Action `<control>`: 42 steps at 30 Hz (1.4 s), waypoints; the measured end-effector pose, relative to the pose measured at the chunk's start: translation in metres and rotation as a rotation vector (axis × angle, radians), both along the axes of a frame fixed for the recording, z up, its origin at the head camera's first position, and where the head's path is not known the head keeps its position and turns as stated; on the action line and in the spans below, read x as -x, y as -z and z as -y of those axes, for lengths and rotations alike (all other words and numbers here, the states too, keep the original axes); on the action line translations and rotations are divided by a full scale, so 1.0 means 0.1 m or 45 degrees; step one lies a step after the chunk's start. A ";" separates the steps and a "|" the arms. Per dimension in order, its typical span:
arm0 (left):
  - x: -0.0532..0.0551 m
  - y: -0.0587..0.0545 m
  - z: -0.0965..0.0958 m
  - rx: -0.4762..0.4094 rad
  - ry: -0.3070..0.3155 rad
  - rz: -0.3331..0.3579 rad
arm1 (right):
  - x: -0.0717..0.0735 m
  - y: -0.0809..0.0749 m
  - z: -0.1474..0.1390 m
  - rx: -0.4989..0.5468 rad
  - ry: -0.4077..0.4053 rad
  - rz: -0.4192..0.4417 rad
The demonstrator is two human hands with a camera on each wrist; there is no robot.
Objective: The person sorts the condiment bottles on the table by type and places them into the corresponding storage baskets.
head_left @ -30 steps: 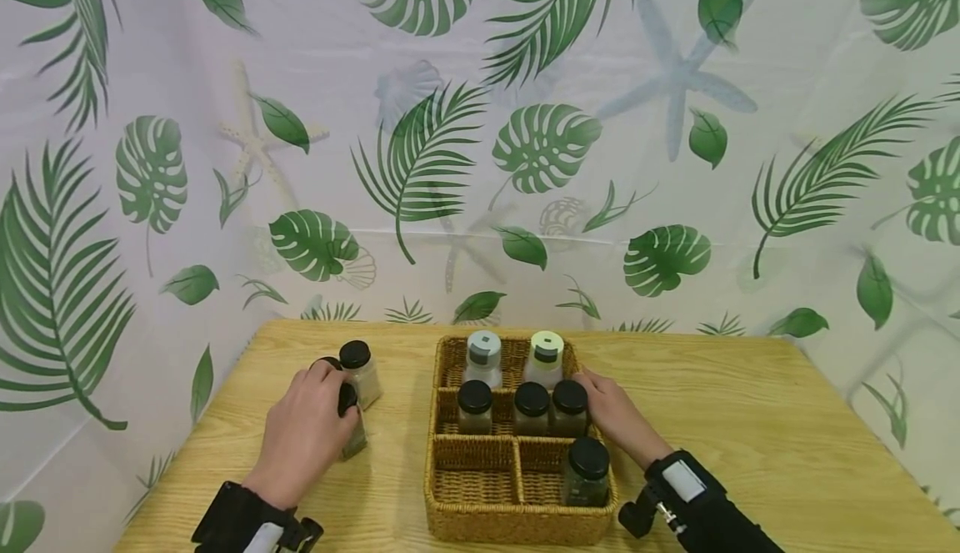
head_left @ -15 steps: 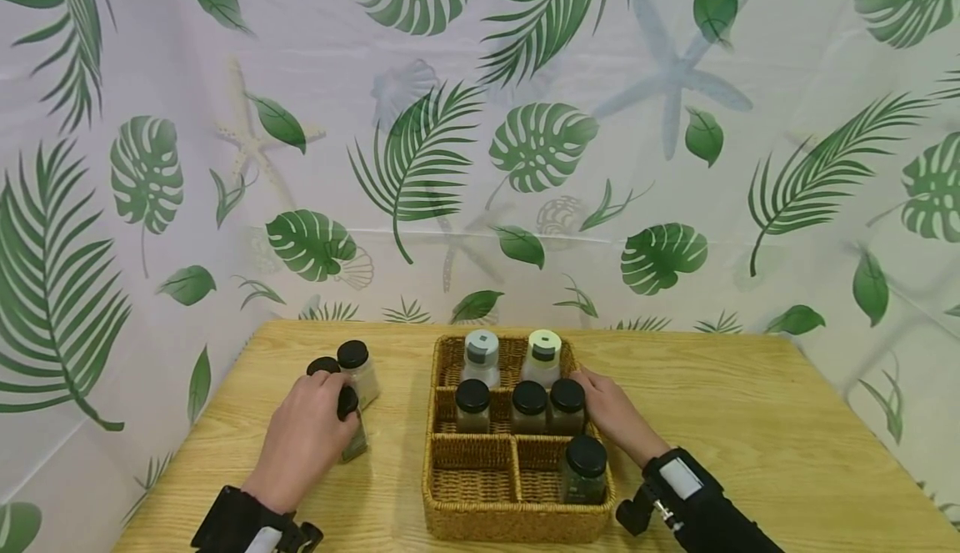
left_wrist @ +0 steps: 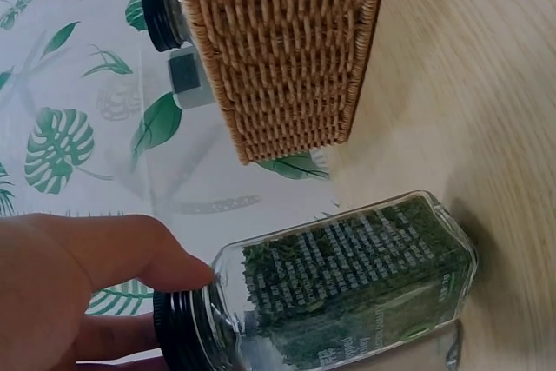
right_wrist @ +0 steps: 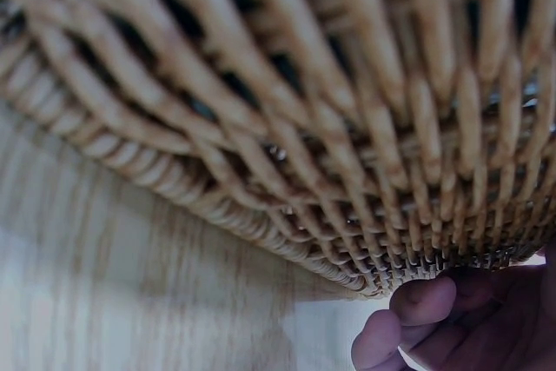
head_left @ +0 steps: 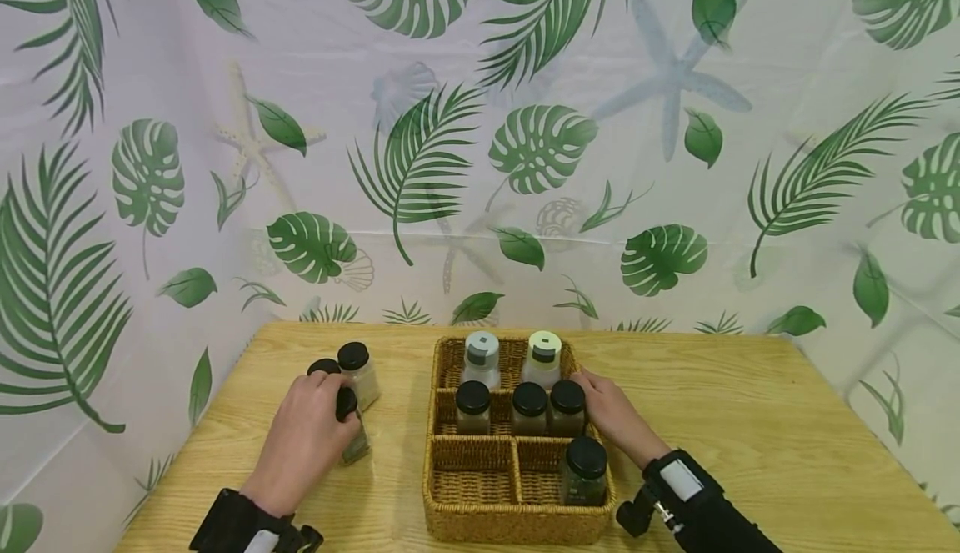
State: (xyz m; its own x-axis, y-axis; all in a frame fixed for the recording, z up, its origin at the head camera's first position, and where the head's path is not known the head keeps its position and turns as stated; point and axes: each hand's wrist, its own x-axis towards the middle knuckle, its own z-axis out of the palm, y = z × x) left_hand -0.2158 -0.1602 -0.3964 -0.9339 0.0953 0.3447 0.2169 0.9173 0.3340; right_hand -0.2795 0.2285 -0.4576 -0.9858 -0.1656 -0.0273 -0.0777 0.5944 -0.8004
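The left hand had a narrow grip, thumb and fingers pinching the black lid of a jar of green flakes. From where I stood, that jar was left of the basket, its long axis close to vertical, lid up and base down; whether its base touched the table I couldn't tell. Just beyond it were a pale-filled jar and, partly hidden by the hand, another black-lidded jar. Over to the right, the right hand touched the basket's right side towards the far end; how firmly its grip closed wasn't clear. Six containers were already inside: two pale-capped bottles far, three dark-lidded jars across the middle, one green-filled jar near right. Three jars remained outside, so I judged the work past halfway.
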 end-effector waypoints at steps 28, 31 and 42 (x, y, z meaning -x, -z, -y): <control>-0.29 -0.70 -0.49 -0.058 0.182 -0.169 | 0.00 -0.01 -0.02 0.077 0.020 0.027; -0.30 -0.75 -0.58 -0.061 0.226 -0.201 | -0.01 -0.02 -0.02 0.065 0.021 0.017; -0.40 -0.84 -0.95 0.010 0.369 -0.229 | -0.02 -0.01 -0.01 0.069 0.028 0.024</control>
State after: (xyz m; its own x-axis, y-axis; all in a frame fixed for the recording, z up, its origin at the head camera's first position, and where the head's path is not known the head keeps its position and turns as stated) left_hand -0.1759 -0.0652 -0.3119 -0.7918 0.3512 0.4997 0.5238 0.8112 0.2599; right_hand -0.2777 0.2293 -0.4564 -0.9886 -0.1455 -0.0376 -0.0495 0.5513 -0.8328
